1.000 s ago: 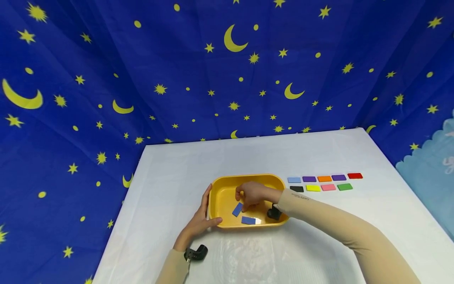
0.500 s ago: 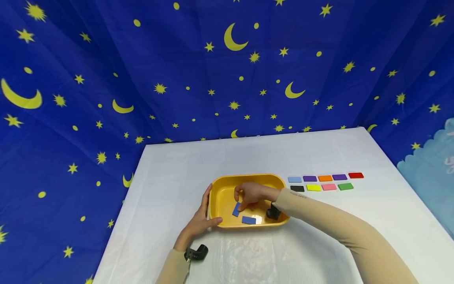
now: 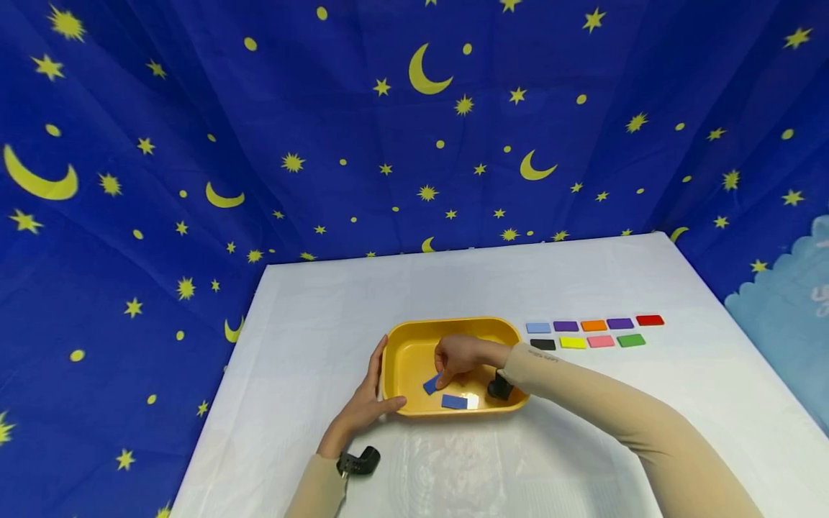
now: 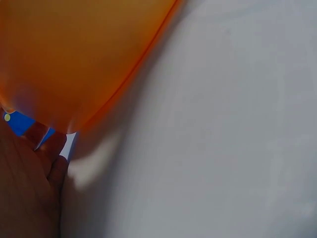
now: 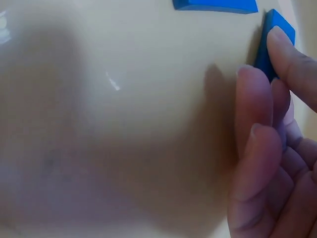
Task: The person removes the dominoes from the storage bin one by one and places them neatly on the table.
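A yellow tray (image 3: pixel 408 338) sits on the white table (image 3: pixel 453 288). My left hand (image 3: pixel 378 392) grips its left end, fingers along the outer wall and thumb over the front rim; the left wrist view shows the tray wall (image 4: pixel 74 59) close up. Inside the tray my right hand (image 3: pixel 442 378) pinches a small blue tile (image 3: pixel 431 384), tipped up on one edge. In the right wrist view the fingertips (image 5: pixel 280 42) press on that tile (image 5: pixel 280 22). A second blue tile (image 3: pixel 455 401) lies flat near the front wall.
Right of the tray, several coloured tiles lie in two rows, from a light blue one (image 3: pixel 537 328) to a red one (image 3: pixel 650 320) and a green one (image 3: pixel 631 340). A blue starry cloth (image 3: pixel 194 144) hangs behind and beside the table.
My right hand's fingers have drawn in on the tilted blue tile and nudged it slightly. The left hand and the tray have stayed put.
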Action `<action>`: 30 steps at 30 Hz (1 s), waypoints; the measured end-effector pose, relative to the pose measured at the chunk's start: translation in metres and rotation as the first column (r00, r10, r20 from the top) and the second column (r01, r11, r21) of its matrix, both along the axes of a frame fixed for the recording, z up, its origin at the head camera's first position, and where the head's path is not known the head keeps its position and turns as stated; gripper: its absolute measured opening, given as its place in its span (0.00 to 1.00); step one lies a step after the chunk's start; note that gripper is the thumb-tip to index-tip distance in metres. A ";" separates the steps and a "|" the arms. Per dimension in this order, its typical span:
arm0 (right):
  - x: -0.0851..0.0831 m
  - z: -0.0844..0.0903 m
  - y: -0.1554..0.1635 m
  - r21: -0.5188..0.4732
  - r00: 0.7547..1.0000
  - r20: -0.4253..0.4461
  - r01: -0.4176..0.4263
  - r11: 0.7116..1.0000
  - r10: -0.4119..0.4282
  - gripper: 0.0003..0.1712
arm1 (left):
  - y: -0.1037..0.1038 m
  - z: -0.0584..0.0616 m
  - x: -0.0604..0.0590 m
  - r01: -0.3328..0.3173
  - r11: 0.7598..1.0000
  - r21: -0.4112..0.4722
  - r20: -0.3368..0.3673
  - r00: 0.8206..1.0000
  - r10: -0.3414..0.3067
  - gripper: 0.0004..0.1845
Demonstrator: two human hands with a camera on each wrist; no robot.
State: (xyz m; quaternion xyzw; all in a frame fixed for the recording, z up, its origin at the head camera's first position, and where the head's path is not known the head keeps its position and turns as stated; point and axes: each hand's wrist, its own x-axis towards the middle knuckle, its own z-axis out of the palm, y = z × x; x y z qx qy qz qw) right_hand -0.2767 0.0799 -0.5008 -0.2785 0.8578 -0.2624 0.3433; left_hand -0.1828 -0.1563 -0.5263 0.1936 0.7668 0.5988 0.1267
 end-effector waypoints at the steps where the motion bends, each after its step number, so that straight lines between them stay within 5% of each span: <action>1: 0.000 0.000 0.001 -0.004 1.000 0.022 0.006 1.000 -0.006 0.12 | 0.000 0.000 0.000 -0.002 1.000 -0.002 0.003 1.000 0.002 0.57; 12: -0.001 -0.001 0.012 -0.064 0.994 0.108 -0.014 0.998 0.021 0.15 | 0.001 0.001 0.002 -0.020 1.000 -0.012 0.037 0.999 0.021 0.57; 19: 0.000 0.016 0.022 -0.098 0.991 -0.127 -0.057 0.994 0.044 0.12 | 0.000 0.001 0.001 -0.012 1.000 -0.003 0.018 1.000 0.012 0.58; 25: -0.002 0.034 0.047 -0.193 0.981 -0.166 0.066 0.979 -0.099 0.11 | 0.000 0.001 0.001 -0.011 1.000 0.007 0.009 1.000 0.011 0.57; 30: -0.002 0.045 0.086 -0.340 0.952 -0.111 0.234 0.911 -0.286 0.13 | 0.000 0.001 0.000 -0.013 1.000 0.005 0.022 1.000 0.012 0.57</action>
